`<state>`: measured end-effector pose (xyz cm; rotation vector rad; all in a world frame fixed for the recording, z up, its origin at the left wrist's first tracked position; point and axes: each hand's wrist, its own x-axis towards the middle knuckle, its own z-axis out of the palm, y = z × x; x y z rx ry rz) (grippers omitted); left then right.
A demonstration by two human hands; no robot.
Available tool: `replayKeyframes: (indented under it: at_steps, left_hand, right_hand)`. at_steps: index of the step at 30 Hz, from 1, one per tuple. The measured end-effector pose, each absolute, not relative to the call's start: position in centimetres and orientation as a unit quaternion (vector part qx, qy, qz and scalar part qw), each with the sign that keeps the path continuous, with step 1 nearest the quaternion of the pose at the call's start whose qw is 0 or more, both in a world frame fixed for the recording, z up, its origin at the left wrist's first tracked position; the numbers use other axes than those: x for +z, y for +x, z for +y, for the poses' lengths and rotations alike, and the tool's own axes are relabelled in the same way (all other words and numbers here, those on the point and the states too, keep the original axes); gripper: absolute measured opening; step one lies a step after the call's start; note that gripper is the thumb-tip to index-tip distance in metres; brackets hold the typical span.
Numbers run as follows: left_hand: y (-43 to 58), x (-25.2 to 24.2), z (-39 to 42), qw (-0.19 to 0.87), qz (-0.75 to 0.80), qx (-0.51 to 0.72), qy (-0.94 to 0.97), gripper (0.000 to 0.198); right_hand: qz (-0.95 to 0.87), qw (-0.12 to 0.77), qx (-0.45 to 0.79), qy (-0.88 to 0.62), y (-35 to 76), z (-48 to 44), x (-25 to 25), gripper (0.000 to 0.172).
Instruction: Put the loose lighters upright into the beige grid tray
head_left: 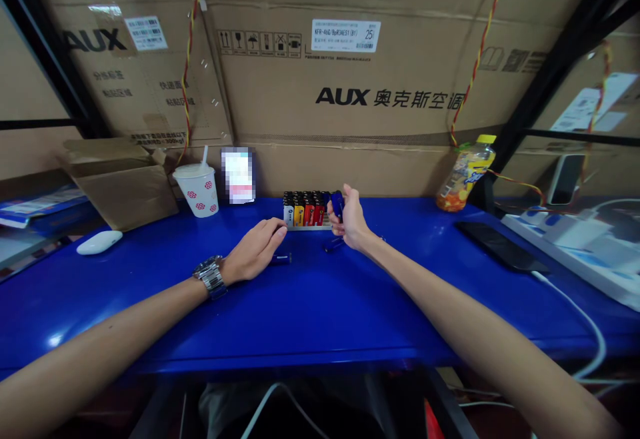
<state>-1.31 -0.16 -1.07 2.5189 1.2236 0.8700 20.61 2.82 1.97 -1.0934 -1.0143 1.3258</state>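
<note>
Currently grasping one blue lighter [339, 203] in right hand [350, 218] at one tray's [310, 228] right end, near the desk's [310, 312] back edge; resting left hand [256, 250], unclenched, by the tray's left end; counting four front-row lighters [309, 215], seemingly two loose ones [282, 259].

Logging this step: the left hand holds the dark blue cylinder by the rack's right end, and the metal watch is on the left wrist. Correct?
Wrong hand: the head view shows the right hand holding the dark blue cylinder by the rack's right end. The metal watch is on the left wrist.
</note>
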Motion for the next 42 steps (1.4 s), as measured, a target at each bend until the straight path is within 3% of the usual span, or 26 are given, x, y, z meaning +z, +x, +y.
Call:
replayKeyframes:
  at_steps: [6, 10, 15, 21, 25, 28, 29, 36, 42]
  left_hand:
    - [-1.2, -0.8, -0.3, 0.105, 0.41, 0.286, 0.86, 0.039]
    - [-1.1, -0.8, -0.3, 0.103, 0.405, 0.278, 0.865, 0.038]
    - [-1.1, -0.8, -0.2, 0.098, 0.395, 0.275, 0.871, 0.039]
    - [-1.0, -0.7, -0.3, 0.096, 0.402, 0.272, 0.869, 0.04]
    - [-1.1, -0.9, -0.2, 0.087, 0.416, 0.298, 0.855, 0.037]
    - [-1.2, -1.1, -0.1, 0.077, 0.432, 0.332, 0.835, 0.037]
    - [-1.2, -1.1, -0.1, 0.076, 0.435, 0.345, 0.828, 0.036]
    - [-1.1, -0.7, -0.2, 0.106, 0.457, 0.422, 0.776, 0.039]
    - [-1.1, -0.8, -0.1, 0.124, 0.468, 0.445, 0.753, 0.037]
  right_hand:
    - [-0.596, 0.586, 0.363, -0.412, 22.9, 5.9, 0.1, 0.032]
    - [-0.707, 0.545, 0.168, -0.418, 24.7, 7.9, -1.1, 0.029]
    - [-0.724, 0.519, 0.185, -0.415, 25.3, 9.3, -2.2, 0.035]
    - [-0.743, 0.45, 0.175, -0.463, 25.2, 9.5, -2.4, 0.025]
    - [-0.725, 0.487, 0.079, -0.48, 24.9, 7.8, -0.9, 0.035]
    - [-0.744, 0.508, 0.028, -0.433, 23.7, 5.5, 0.4, 0.021]
    - [-0.771, 0.488, 0.028, -0.409, 23.1, 4.5, 0.8, 0.018]
    - [-0.946, 0.183, -0.042, -0.263, 17.1, -0.6, 0.3, 0.041]
    - [-0.964, 0.107, -0.053, -0.236, 16.9, 0.1, -0.4, 0.023]
